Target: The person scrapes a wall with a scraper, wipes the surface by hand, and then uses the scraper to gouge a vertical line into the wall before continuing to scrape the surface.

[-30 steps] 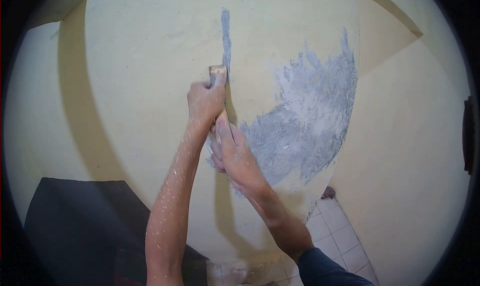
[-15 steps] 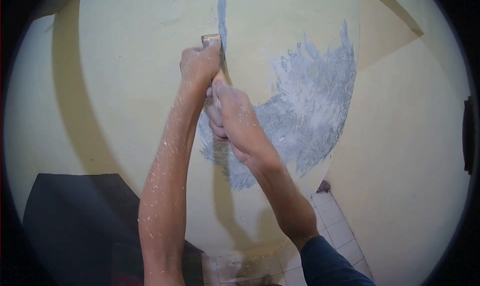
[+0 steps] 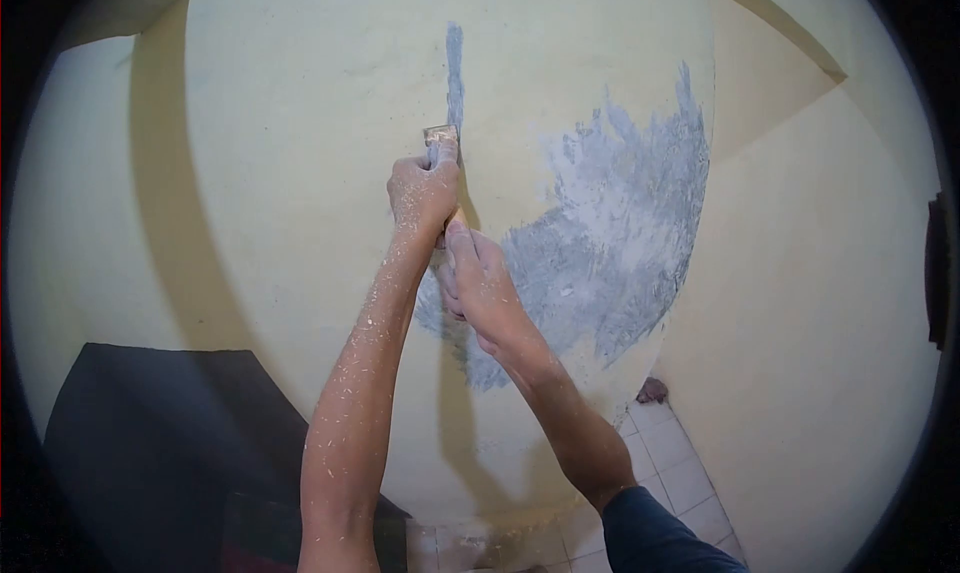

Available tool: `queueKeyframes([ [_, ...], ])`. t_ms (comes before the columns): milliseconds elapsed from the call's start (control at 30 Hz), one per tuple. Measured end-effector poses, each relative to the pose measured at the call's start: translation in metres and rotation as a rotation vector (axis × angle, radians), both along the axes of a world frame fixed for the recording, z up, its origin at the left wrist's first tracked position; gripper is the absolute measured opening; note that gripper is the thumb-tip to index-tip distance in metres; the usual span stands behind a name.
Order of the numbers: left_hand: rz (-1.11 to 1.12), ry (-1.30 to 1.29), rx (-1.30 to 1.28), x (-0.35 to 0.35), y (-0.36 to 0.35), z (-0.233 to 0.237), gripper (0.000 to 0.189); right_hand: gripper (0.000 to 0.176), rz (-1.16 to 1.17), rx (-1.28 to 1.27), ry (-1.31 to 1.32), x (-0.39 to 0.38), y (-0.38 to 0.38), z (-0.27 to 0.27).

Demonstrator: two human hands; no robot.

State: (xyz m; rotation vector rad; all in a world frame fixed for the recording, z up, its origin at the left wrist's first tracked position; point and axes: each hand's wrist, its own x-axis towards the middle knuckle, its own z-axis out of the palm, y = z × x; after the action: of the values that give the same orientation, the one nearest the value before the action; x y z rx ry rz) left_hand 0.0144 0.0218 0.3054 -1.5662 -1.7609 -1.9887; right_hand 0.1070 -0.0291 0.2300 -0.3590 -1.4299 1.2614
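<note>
My left hand [image 3: 425,191] is closed around the upper part of a scraper [image 3: 440,134], close to its dusty flat head. Lower down, my right hand [image 3: 478,281] wraps the tool's handle, which shows as a pale wooden piece between the two hands. The scraper's head is against or very near the pale yellow wall [image 3: 320,103], at the lower end of a narrow grey scraped strip [image 3: 455,68]. My fingers hide most of the handle. Pale flecks cover my left forearm and hand.
A broad grey bare patch [image 3: 620,223] spreads across the wall to the right. At lower left stands a dark panel-like object [image 3: 170,423]. Light floor tiles [image 3: 670,463] meet the wall below, with a small reddish-brown lump [image 3: 652,390] in the corner.
Both hands and the scraper have moved down along the grey strip, leaving more of it visible above the head. The whole view has also shifted slightly.
</note>
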Motion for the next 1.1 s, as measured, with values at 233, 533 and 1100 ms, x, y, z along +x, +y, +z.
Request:
queueKeyframes([
  [233, -0.011, -0.013, -0.002, 0.009, -0.006, 0.020, 0.054, 0.036, 0.061, -0.040, 0.063, 0.006, -0.007, 0.017],
  [533, 0.015, -0.050, 0.039, 0.008, 0.007, 0.020, 0.054, 0.037, 0.070, -0.054, 0.005, 0.016, -0.009, 0.026],
  [1100, 0.034, -0.029, -0.060, 0.004, -0.002, 0.096, 0.068, 0.037, 0.153, 0.023, 0.078, 0.012, -0.003, 0.083],
])
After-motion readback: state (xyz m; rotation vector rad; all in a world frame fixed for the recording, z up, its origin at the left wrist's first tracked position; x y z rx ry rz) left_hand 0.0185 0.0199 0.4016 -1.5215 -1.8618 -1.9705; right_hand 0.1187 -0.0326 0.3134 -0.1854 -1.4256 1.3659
